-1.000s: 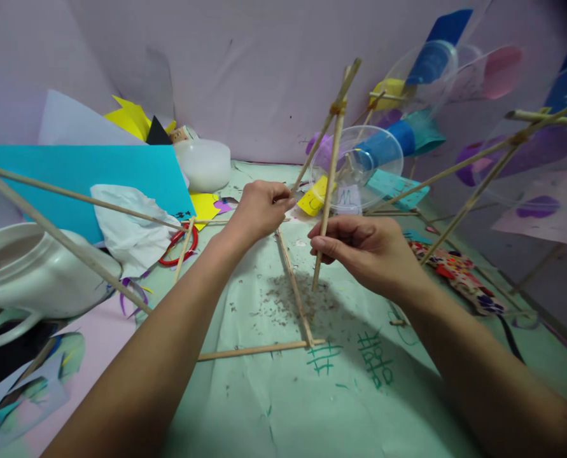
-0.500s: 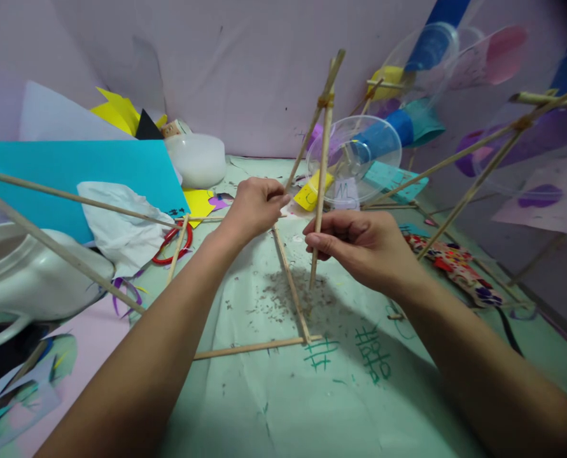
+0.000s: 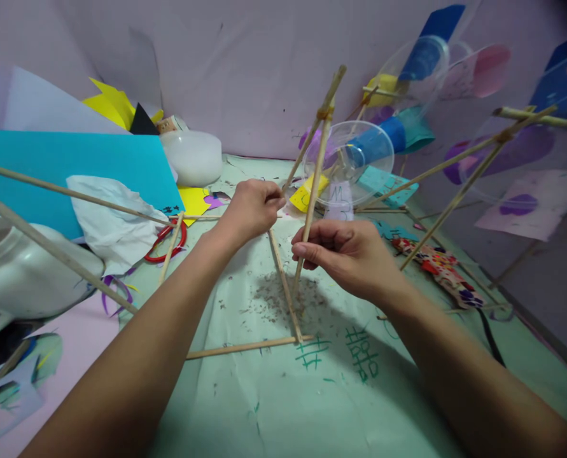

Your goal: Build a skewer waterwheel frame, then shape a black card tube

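Two thin wooden sticks are joined near their tops by an orange-brown binding (image 3: 325, 114). My right hand (image 3: 347, 254) pinches the nearer wooden stick (image 3: 315, 172) low down, between thumb and fingers. The farther wooden stick (image 3: 302, 156) slants down to my left hand (image 3: 254, 207), whose fingertips are closed on its lower end. Beneath my hands, another wooden stick (image 3: 282, 273) lies on the green sheet and meets a crosswise stick (image 3: 245, 348) at a corner. Brown crumbs (image 3: 276, 299) are scattered around that stick.
Left are a white ceramic pot (image 3: 39, 267), crumpled tissue (image 3: 116, 219), blue card (image 3: 73, 172) and a red ring (image 3: 168, 242). A tied stick frame (image 3: 474, 178) with plastic cups and coloured paper stands right. A patterned cloth piece (image 3: 438, 270) lies below it.
The nearer stick's lower end has swung left with my right hand, so the stick leans more. My left hand holds nearly the same place. The whole view has shifted slightly.
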The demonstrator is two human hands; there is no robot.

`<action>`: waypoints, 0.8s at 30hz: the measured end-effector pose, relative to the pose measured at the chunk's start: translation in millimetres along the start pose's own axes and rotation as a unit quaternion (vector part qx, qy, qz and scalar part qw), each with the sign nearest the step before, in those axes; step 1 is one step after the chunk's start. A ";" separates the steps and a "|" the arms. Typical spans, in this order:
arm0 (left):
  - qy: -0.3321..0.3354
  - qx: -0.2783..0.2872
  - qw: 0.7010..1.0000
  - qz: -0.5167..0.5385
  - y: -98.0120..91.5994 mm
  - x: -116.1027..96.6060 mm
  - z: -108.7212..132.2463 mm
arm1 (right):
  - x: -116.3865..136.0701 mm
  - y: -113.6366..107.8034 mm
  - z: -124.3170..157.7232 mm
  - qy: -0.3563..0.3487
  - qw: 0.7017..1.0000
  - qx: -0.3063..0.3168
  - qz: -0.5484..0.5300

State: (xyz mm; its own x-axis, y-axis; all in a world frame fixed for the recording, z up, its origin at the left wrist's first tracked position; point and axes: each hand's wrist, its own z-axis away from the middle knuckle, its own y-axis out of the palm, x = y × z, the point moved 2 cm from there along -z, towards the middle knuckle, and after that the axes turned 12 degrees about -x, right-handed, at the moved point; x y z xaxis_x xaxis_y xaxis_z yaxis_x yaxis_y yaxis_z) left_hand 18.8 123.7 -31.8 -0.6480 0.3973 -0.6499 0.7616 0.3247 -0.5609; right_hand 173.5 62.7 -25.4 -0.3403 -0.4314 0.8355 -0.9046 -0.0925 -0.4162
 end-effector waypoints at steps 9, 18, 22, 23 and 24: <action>0.043 -0.007 0.997 -0.059 -3.2 -5.8 3.4 | 1.1 2.5 4.8 0.001 0.997 0.039 0.059; 0.059 -0.019 0.997 -0.050 -2.8 -4.0 6.2 | 0.6 2.6 4.7 -0.003 0.996 0.051 0.068; 0.048 -0.010 0.997 -0.056 -2.8 -4.5 5.8 | -0.7 3.4 5.0 -0.006 0.996 0.050 0.073; 0.047 -0.010 0.997 -0.058 -2.9 -4.7 5.8 | -0.4 3.4 5.2 -0.006 0.996 0.051 0.072; 0.047 -0.011 0.997 -0.059 -3.1 -4.8 5.9 | 0.1 3.4 5.4 -0.007 0.996 0.053 0.071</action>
State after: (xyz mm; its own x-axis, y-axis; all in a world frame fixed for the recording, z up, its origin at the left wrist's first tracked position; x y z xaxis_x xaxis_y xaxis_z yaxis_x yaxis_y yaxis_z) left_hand 19.5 115.8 -29.9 -0.7305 0.4335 -0.5277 0.6802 0.3930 -0.6188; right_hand 171.8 57.4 -28.8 -0.4593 -0.4586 0.7608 -0.8149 -0.1234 -0.5663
